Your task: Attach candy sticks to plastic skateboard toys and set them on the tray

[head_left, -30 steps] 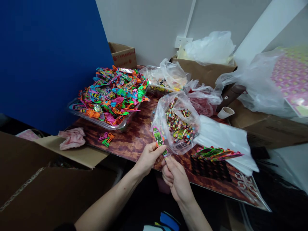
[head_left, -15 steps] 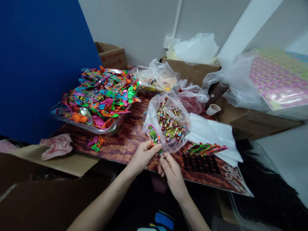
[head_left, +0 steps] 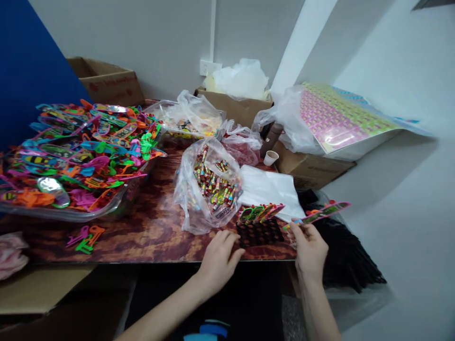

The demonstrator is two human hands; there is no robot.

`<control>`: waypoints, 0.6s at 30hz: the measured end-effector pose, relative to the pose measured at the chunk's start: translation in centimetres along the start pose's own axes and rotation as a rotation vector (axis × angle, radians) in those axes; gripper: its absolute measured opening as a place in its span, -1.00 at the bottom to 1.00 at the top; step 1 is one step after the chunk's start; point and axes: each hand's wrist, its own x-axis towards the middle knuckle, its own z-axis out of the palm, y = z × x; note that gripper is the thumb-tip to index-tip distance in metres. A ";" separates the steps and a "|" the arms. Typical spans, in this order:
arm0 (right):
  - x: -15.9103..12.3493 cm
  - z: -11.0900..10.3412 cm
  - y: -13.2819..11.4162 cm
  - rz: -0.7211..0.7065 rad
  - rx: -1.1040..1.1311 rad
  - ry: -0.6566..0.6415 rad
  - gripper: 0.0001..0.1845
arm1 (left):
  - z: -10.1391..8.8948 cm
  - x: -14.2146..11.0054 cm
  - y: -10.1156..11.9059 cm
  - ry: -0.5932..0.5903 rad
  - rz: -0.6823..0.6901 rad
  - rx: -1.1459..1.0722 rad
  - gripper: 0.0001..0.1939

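My right hand [head_left: 310, 248] pinches a toy skateboard [head_left: 325, 211], pink-edged with a dark green print, near the table's right corner. A small coloured tube sticks out at its left end, by my fingertips. My left hand [head_left: 222, 255] reaches to the left edge of a black rack [head_left: 261, 233], with thumb and fingers apart. Whether its fingertips press on the rack I cannot tell. Several toy skateboards [head_left: 261, 213] stand tilted in a row at the back of the rack. Behind my left hand sits a clear plastic bag [head_left: 185, 189] full of small coloured tubes [head_left: 215, 184].
A clear bin [head_left: 106, 213] heaped with toy skateboards stands left, with loose plastic parts [head_left: 87, 238] in front. White plastic sheets [head_left: 268, 189], a paper cup [head_left: 270, 157] and a dark bottle [head_left: 272, 139] lie behind the rack. Cardboard boxes [head_left: 234, 102] line the back.
The view has swung right. My hands have parted: the right has carried the toy skateboard to the right, past the rack, while the left has let go and moved to the rack's left edge.
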 end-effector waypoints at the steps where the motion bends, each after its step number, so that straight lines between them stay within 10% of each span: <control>1: 1.0 0.0 1.3 0.035 -0.008 -0.026 -0.61 | 1.2 0.1 -0.4 0.004 0.025 0.071 -0.73; 6: 3.2 1.8 5.2 0.023 -0.045 -0.098 -0.55 | 4.2 1.2 -1.5 0.002 0.073 0.329 -0.48; 18: 2.7 2.9 6.5 -0.176 -0.325 -0.054 -0.59 | 4.3 2.4 -2.3 -0.001 0.107 0.426 -0.65</control>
